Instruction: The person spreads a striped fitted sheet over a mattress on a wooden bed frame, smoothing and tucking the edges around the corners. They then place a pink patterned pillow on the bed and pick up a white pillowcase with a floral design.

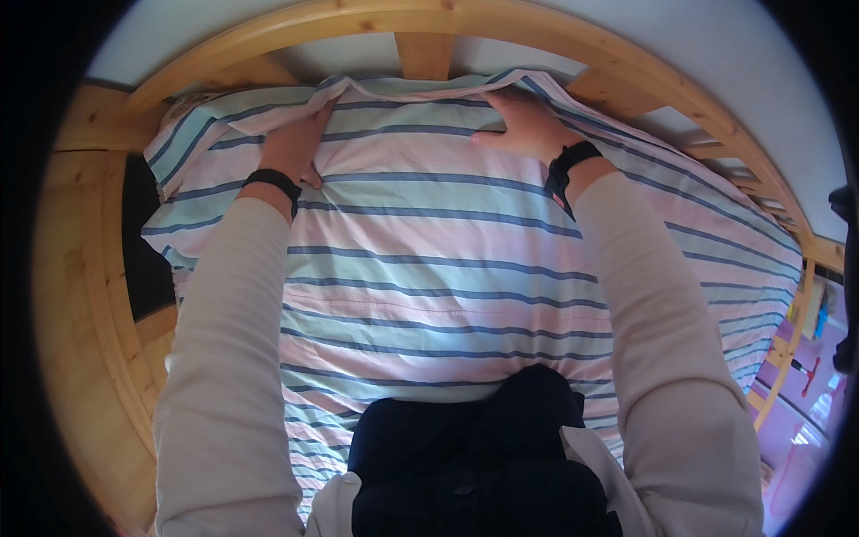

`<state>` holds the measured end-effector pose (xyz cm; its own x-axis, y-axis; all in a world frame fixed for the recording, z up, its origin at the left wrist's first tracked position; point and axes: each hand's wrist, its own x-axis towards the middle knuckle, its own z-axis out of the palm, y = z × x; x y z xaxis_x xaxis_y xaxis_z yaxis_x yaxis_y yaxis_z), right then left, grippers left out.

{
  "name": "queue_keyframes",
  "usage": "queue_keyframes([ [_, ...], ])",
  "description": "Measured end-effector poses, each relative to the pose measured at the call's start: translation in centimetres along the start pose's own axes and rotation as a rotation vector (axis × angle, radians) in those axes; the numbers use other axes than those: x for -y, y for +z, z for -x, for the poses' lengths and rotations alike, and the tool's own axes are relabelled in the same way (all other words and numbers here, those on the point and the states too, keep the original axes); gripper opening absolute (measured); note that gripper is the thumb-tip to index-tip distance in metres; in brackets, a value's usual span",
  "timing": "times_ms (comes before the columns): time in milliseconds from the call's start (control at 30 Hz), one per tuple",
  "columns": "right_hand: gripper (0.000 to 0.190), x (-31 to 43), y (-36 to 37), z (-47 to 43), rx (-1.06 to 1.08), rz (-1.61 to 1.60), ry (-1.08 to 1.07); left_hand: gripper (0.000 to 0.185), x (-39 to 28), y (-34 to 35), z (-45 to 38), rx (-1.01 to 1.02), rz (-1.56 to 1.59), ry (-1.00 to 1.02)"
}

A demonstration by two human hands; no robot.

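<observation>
A striped bed sheet point(416, 235) in pink, pale green and dark blue covers the bed before me, with creases across it. My left hand point(295, 144) rests at its far edge; the fingers reach the raised fold and their tips are partly hidden, while the thumb lies apart on the cloth. To the right, my right hand point(530, 127) lies along the same far edge. Its thumb is spread over the stripes, and the other fingertips go out of sight by the fold. Both wrists wear dark bands.
A curved-looking wooden bed rail point(443, 17) with slats runs along the far side, against a pale wall point(725, 60). Wooden boards point(87, 268) stand at the left, beside a dark gap point(151, 241). My knee point(537, 396) is on the sheet. A red-and-black object point(809, 376) shows beyond the right end.
</observation>
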<state>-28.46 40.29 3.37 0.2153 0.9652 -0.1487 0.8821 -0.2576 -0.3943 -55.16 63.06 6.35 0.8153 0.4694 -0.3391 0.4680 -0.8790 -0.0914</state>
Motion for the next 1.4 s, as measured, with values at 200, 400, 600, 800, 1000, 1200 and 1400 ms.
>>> queue_keyframes([
  [200,0.105,0.8,1.3,0.9,-0.028,0.086,0.214,0.131,1.0,-1.0,-2.1,0.046,0.16,0.123],
  [400,0.09,1.3,1.6,-0.5,0.043,0.154,0.282,0.096,0.9,-0.9,-3.7,-0.007,0.312,0.143],
  [600,0.076,2.7,1.5,0.5,-0.045,0.209,0.315,0.083,-1.2,-0.8,-1.4,-0.168,0.071,0.004],
  [800,0.044,3.7,-0.2,2.4,-0.014,0.276,0.242,0.061,-1.0,0.0,3.3,-0.334,0.018,-0.019],
  [1000,0.032,3.0,-2.9,6.3,0.008,0.441,0.056,0.052,0.6,1.0,5.5,-0.388,-0.002,0.043],
  [1200,0.05,0.4,-6.5,6.0,0.423,0.137,0.207,0.052,1.2,-2.9,5.2,-0.113,0.065,-0.079],
  [1400,0.059,-3.3,-8.9,7.6,0.376,-0.03,0.328,0.054,2.0,-4.7,2.1,0.121,0.033,-0.157],
])
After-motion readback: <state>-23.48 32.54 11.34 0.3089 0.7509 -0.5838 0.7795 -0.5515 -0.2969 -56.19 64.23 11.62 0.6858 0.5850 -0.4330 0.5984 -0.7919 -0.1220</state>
